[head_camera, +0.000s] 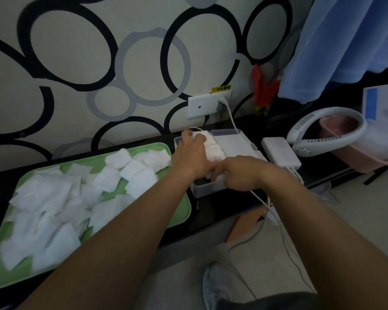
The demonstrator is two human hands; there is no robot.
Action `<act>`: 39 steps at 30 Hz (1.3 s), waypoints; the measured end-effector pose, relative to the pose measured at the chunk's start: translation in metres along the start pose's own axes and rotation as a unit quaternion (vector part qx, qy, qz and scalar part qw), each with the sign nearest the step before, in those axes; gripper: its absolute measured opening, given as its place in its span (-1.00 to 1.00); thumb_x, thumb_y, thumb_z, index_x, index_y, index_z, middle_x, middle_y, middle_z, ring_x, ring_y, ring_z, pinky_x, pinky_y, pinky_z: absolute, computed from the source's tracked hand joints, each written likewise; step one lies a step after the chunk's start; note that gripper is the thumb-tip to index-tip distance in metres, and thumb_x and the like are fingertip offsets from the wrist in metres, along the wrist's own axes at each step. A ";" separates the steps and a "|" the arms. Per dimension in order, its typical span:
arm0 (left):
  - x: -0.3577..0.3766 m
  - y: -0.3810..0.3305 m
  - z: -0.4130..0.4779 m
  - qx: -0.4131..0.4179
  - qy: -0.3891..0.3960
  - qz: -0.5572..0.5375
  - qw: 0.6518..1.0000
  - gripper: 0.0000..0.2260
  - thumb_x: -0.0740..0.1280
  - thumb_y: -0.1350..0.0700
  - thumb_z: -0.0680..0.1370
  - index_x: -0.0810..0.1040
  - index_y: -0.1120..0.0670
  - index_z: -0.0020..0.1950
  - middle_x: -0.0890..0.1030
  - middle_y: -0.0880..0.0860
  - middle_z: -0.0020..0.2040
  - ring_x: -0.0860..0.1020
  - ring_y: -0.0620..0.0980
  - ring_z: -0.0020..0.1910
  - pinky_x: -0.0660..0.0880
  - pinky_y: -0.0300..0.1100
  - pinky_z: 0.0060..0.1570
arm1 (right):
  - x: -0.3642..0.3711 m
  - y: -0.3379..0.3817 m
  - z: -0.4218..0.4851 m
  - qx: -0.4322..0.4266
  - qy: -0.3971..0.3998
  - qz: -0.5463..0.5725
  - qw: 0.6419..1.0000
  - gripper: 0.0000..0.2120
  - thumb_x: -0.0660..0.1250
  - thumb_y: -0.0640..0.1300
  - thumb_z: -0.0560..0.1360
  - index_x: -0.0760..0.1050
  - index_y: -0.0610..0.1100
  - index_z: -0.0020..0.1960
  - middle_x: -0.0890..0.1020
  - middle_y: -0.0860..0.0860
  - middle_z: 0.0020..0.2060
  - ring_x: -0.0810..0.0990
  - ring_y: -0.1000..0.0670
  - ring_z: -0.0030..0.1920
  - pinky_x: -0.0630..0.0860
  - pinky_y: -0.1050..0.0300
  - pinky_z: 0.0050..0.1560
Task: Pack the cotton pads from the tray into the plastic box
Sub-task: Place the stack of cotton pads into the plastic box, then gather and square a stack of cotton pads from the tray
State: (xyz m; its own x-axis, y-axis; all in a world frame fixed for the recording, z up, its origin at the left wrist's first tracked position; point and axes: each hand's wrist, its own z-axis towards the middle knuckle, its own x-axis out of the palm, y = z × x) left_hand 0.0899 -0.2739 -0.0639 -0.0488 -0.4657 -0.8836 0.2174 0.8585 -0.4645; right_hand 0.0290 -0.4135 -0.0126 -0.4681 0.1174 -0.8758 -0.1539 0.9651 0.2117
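Note:
A green tray (177, 211) on the dark shelf holds several loose white square cotton pads (54, 198). To its right stands a clear plastic box (202, 189) with its lid (233, 142) open to the right. A row of cotton pads (214, 148) stands packed inside the box. My left hand (190, 153) lies over the far part of that row, fingers curled round the pads. My right hand (235, 173) sits at the box's near end, fingers curled on the pads there.
A white power adapter (280, 153) with cables lies right of the box, and a cable runs up to a wall socket (220, 101). Further right are a white neck fan (327, 130) and a pink basin (356, 157). The shelf's front edge runs below the tray.

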 end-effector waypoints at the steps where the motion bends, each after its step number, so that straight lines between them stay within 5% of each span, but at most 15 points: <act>1: 0.000 0.000 0.000 0.001 -0.001 0.003 1.000 -0.19 0.51 -0.29 0.32 0.30 -0.02 0.45 0.11 0.06 0.48 0.29 0.13 0.41 0.41 0.03 0.24 | -0.002 -0.003 -0.001 -0.006 -0.004 0.026 1.000 -0.69 0.29 -0.02 0.49 0.55 0.20 0.21 0.56 0.01 0.19 0.50 -0.05 0.17 0.46 0.05 0.17; 6: 0.005 0.001 0.000 0.000 0.001 0.005 1.000 -0.14 0.48 -0.35 0.29 0.29 -0.01 0.47 0.12 0.07 0.50 0.26 0.15 0.44 0.38 0.05 0.30 | 0.001 -0.012 -0.005 -0.023 -0.114 0.064 0.991 -0.62 0.25 -0.28 0.44 0.65 0.12 0.05 0.60 0.06 -0.12 0.55 0.02 -0.07 0.51 0.15 -0.10; 10: 0.002 0.000 -0.004 0.015 0.018 0.010 1.000 -0.12 0.49 -0.33 0.31 0.26 -0.01 0.50 0.10 0.08 0.52 0.21 0.17 0.46 0.33 0.06 0.38 | 0.002 -0.017 -0.006 -0.013 -0.186 0.069 0.980 -0.78 0.37 -0.20 0.41 0.61 0.13 -0.11 0.61 0.12 -0.10 0.57 0.06 -0.05 0.59 0.00 0.00; 14: -0.014 0.007 -0.015 0.046 0.055 -0.065 0.995 -0.16 0.54 -0.23 0.31 0.28 -0.03 0.49 0.10 -0.01 0.50 0.32 0.10 0.41 0.43 0.09 0.31 | -0.005 -0.004 -0.010 0.033 -0.228 -0.003 0.973 -0.84 0.34 -0.11 0.45 0.58 0.11 -0.02 0.58 0.11 -0.08 0.55 0.00 0.00 0.55 0.03 -0.02; 18: -0.047 0.030 -0.041 0.069 0.013 -0.116 0.991 -0.44 0.51 -0.08 0.42 0.43 -0.01 0.37 0.33 0.00 0.37 0.49 -0.03 0.20 0.48 -0.05 0.21 | -0.009 0.029 -0.008 0.005 -0.293 0.049 0.955 -0.85 0.32 -0.07 0.49 0.60 0.07 0.02 0.60 0.10 -0.09 0.56 0.01 -0.04 0.51 0.09 -0.08; 23: -0.098 0.085 -0.077 -0.004 -0.108 -0.226 0.968 -0.90 0.42 0.16 0.51 0.62 -0.02 -0.01 0.66 -0.08 -0.01 0.62 -0.13 -0.12 0.54 -0.23 -0.03 | 0.008 0.092 0.015 -0.105 -0.275 0.146 0.945 -0.88 0.33 -0.16 0.50 0.64 -0.03 -0.04 0.66 0.05 -0.16 0.63 -0.01 -0.11 0.57 0.08 -0.09; 28: -0.111 0.132 -0.101 -0.094 -0.147 -0.243 0.954 -0.91 0.39 0.18 0.52 0.64 -0.01 -0.11 0.66 -0.12 -0.14 0.63 -0.10 -0.16 0.49 -0.23 -0.11 | 0.027 0.127 0.041 -0.111 -0.206 0.132 0.963 -0.77 0.37 -0.21 0.51 0.60 -0.07 0.15 0.66 -0.01 0.01 0.62 0.00 0.00 0.54 0.14 0.05; 34: -0.115 0.158 -0.117 -0.105 -0.124 -0.282 0.946 -0.90 0.39 0.18 0.51 0.65 -0.01 -0.13 0.67 -0.09 -0.18 0.64 -0.08 -0.15 0.48 -0.22 -0.14 | 0.032 0.142 0.062 -0.041 -0.174 0.053 0.982 -0.43 0.51 0.03 0.40 0.44 -0.10 0.33 0.57 -0.09 0.14 0.53 -0.09 0.17 0.48 0.07 0.07; 39: -0.120 0.164 -0.122 -0.101 -0.105 -0.257 0.955 -0.91 0.39 0.14 0.52 0.66 -0.04 -0.11 0.66 -0.14 -0.13 0.60 -0.20 -0.17 0.42 -0.41 -0.18 | 0.036 0.144 0.072 -0.022 -0.161 0.063 0.985 -0.49 0.52 0.02 0.38 0.44 0.01 0.26 0.59 -0.03 0.07 0.56 -0.07 0.07 0.52 0.05 0.01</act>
State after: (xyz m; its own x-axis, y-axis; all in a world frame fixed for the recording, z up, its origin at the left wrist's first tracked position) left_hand 0.0128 -0.0510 -0.0414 0.1028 -0.8512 -0.5147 0.0245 0.5194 -0.8542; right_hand 0.0525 -0.2540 -0.0445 -0.1861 0.3101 -0.9323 -0.1542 0.9279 0.3394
